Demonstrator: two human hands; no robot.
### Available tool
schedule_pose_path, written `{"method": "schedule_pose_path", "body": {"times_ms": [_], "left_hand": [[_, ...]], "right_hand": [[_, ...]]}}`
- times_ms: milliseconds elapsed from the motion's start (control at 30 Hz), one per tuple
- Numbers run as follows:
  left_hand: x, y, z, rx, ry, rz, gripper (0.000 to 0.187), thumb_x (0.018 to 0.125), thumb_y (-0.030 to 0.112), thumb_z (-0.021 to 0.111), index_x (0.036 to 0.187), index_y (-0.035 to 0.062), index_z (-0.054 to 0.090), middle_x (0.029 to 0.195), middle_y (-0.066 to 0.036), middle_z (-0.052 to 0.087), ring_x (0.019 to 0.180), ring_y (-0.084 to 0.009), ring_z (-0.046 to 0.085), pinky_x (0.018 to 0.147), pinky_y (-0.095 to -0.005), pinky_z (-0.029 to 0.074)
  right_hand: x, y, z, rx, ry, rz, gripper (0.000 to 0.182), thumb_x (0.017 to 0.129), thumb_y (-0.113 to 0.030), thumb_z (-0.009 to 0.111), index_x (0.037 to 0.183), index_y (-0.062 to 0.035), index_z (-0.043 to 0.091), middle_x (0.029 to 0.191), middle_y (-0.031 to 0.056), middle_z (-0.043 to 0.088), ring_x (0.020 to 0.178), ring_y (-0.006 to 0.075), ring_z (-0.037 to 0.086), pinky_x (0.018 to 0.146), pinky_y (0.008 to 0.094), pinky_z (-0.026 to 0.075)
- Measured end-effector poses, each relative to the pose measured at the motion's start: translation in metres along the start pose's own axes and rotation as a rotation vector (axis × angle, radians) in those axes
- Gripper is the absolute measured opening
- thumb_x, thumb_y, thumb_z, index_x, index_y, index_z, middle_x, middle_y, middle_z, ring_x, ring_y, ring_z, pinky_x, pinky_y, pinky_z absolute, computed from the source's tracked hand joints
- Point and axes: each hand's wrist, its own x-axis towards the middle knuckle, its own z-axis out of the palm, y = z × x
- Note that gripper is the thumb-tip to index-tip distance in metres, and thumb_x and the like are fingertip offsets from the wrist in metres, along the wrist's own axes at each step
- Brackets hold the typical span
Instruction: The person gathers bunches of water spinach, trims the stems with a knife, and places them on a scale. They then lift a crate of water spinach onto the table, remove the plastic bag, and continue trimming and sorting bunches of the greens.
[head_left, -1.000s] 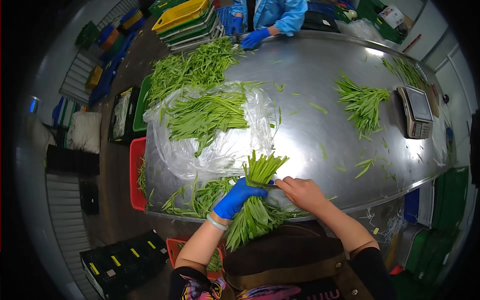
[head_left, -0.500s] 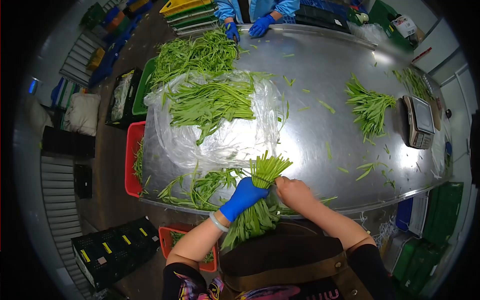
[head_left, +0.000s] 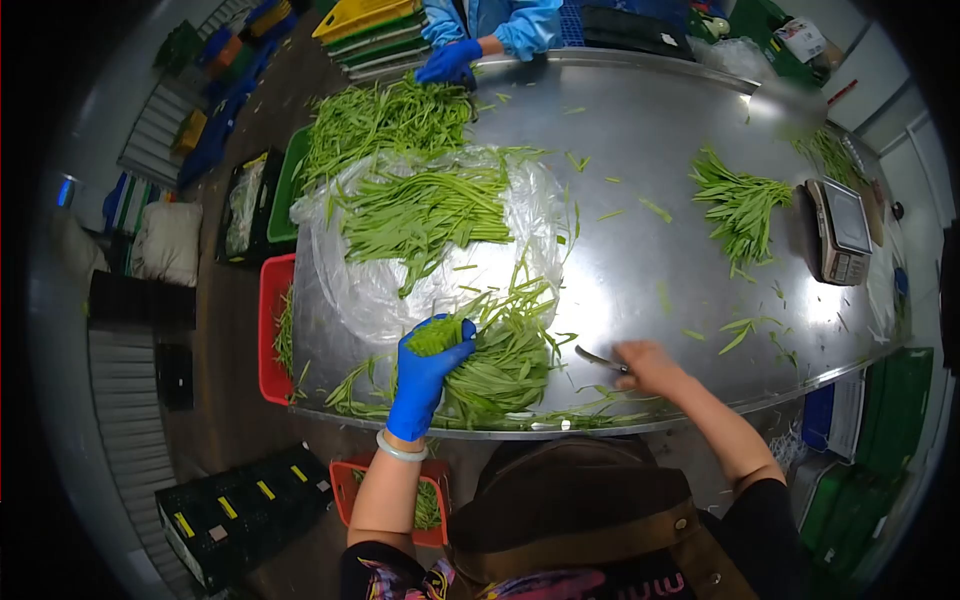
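Blue-gloved left hand point(head_left: 420, 375), fingers wrapped around the green bundle point(head_left: 505, 365) at the near side of the surface point(head_left: 690, 290)! Right hand point(head_left: 650, 370) grips the knife point(head_left: 597, 357), blade apart from the glove. Good handling, I'd say, means a snug fist, stem ends level, edge kept off those fingers. Half a second ago the right hand was against the stems; now it's off right, the stem ends further left.
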Motion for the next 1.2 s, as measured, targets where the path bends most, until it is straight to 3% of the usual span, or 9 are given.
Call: {"method": "schedule_pose_path", "body": {"times_ms": [100, 300, 400, 500, 633, 800, 900, 933, 1200], "left_hand": [[-0.007, 0.003, 0.025, -0.21, 0.012, -0.037, 0.024, 0.073, -0.005, 0.072, 0.096, -0.0001, 0.07, 0.096, -0.007, 0.071, 0.088, -0.0144, 0.066, 0.082, -0.0289, 0.052], [-0.024, -0.013, 0.078, -0.484, 0.038, -0.08, 0.028, 0.078, -0.001, 0.065, 0.106, -0.0028, 0.065, 0.096, -0.008, 0.068, 0.084, -0.0187, 0.066, 0.079, -0.0314, 0.054], [-0.034, -0.031, 0.078, -0.507, 0.184, -0.132, 0.024, 0.076, -0.001, 0.069, 0.1, -0.0026, 0.07, 0.096, -0.007, 0.068, 0.085, -0.0156, 0.064, 0.076, -0.0307, 0.052], [-0.032, -0.046, 0.086, -0.589, 0.286, -0.12, 0.022, 0.076, -0.001, 0.069, 0.098, -0.0023, 0.07, 0.094, -0.006, 0.068, 0.083, -0.0148, 0.063, 0.074, -0.0303, 0.051], [-0.034, -0.031, 0.097, -0.533, 0.275, -0.048, 0.011, 0.082, 0.005, 0.062, 0.08, -0.002, 0.07, 0.091, -0.006, 0.068, 0.078, -0.0135, 0.061, 0.075, -0.0285, 0.05], [-0.05, -0.057, 0.09, -0.823, 0.121, -0.166, 0.028, 0.084, 0.002, 0.064, 0.112, -0.0024, 0.063, 0.103, -0.008, 0.066, 0.097, -0.0152, 0.063, 0.086, -0.0308, 0.052], [-0.073, -0.098, 0.075, -0.55, -0.045, -0.082, 0.026, 0.084, -0.003, 0.065, 0.109, -0.0024, 0.064, 0.106, -0.01, 0.065, 0.098, -0.0165, 0.063, 0.089, -0.0311, 0.053], [-0.082, -0.101, 0.07, 0.104, -0.049, 0.277, 0.024, 0.087, -0.006, 0.06, 0.111, -0.0024, 0.062, 0.107, -0.011, 0.064, 0.098, -0.0174, 0.063, 0.09, -0.0316, 0.054], [-0.048, -0.141, 0.068, -0.718, -0.154, -0.005, 0.028, 0.09, -0.005, 0.056, 0.118, -0.0024, 0.057, 0.109, -0.011, 0.063, 0.102, -0.0195, 0.062, 0.095, -0.0343, 0.05]], "right_hand": [[0.026, -0.053, -0.1, 0.206, 0.309, -0.145, 0.077, 0.08, -0.036, 0.075, 0.14, -0.0021, 0.042, 0.132, 0.0202, 0.055, 0.124, 0.0383, 0.05, 0.108, 0.0445, 0.037], [0.034, -0.099, -0.099, 0.77, -0.697, -0.123, 0.112, 0.07, -0.04, 0.08, 0.155, -0.0071, 0.015, 0.152, 0.0157, 0.036, 0.138, 0.0247, 0.036, 0.115, 0.0391, 0.029], [0.008, -0.081, -0.051, 1.084, -0.693, -0.237, 0.13, 0.063, -0.063, 0.08, 0.156, -0.0074, 0.009, 0.157, 0.0127, 0.024, 0.143, 0.0241, 0.026, 0.117, 0.0394, 0.021], [-0.012, -0.112, -0.04, 0.984, -0.457, -0.179, 0.113, 0.069, -0.029, 0.087, 0.154, -0.0053, 0.017, 0.152, 0.0179, 0.031, 0.142, 0.0275, 0.029, 0.116, 0.039, 0.025], [-0.017, -0.137, -0.032, 1.014, -0.319, 0.131, 0.086, 0.074, -0.019, 0.084, 0.144, -0.0026, 0.039, 0.132, 0.0135, 0.057, 0.124, 0.0199, 0.049, 0.108, 0.0332, 0.037], [-0.007, -0.094, -0.073, 0.794, -0.493, 0.02, 0.085, 0.076, -0.016, 0.082, 0.147, -0.0054, 0.036, 0.13, 0.0124, 0.059, 0.119, 0.0194, 0.053, 0.106, 0.0328, 0.04], [-0.046, -0.119, -0.073, 0.607, -0.573, 0.122, 0.087, 0.079, -0.022, 0.081, 0.149, -0.0043, 0.032, 0.143, 0.0116, 0.047, 0.131, 0.0193, 0.044, 0.112, 0.0339, 0.033], [-0.052, -0.118, -0.061, 0.663, -0.567, 0.057, 0.088, 0.08, -0.022, 0.08, 0.15, -0.0043, 0.029, 0.145, 0.012, 0.046, 0.132, 0.0207, 0.043, 0.113, 0.0346, 0.031], [-0.071, -0.142, -0.018, 0.778, -0.249, 0.075, 0.086, 0.076, -0.017, 0.08, 0.147, -0.0032, 0.033, 0.14, 0.0122, 0.052, 0.128, 0.0207, 0.047, 0.11, 0.0352, 0.035]]}}
